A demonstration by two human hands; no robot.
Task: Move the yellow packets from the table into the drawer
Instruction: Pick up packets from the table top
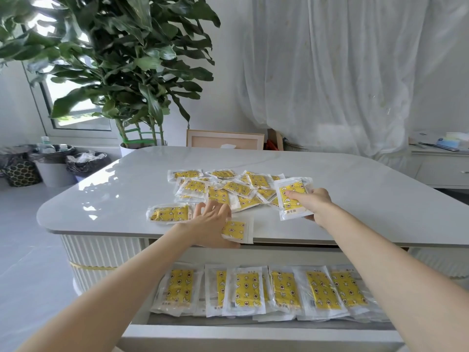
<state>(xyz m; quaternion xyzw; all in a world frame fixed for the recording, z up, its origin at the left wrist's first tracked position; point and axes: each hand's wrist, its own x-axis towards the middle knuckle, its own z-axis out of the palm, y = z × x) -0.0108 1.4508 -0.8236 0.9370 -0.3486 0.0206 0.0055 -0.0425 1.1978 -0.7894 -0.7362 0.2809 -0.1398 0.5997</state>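
Several yellow packets in clear wrappers lie in a loose pile [223, 189] on the white table [114, 194]. My right hand [313, 203] holds one packet [294, 196] upright just above the table, thumb across its face. My left hand [212, 219] grips a packet [236, 229] at the table's near edge, fingers spread over it and thumb under the overhanging edge. Another packet [168, 213] lies alone to the left. Below the table edge the drawer [253, 332] stands pulled out, with a row of several packets [248, 290] laid flat inside.
A large potted plant [132, 72] stands behind the table's far left corner. Bins with black liners [53, 161] sit on the floor at left. A framed board [224, 139] leans behind the table. A white side cabinet [441, 163] is at right, under a sheer curtain.
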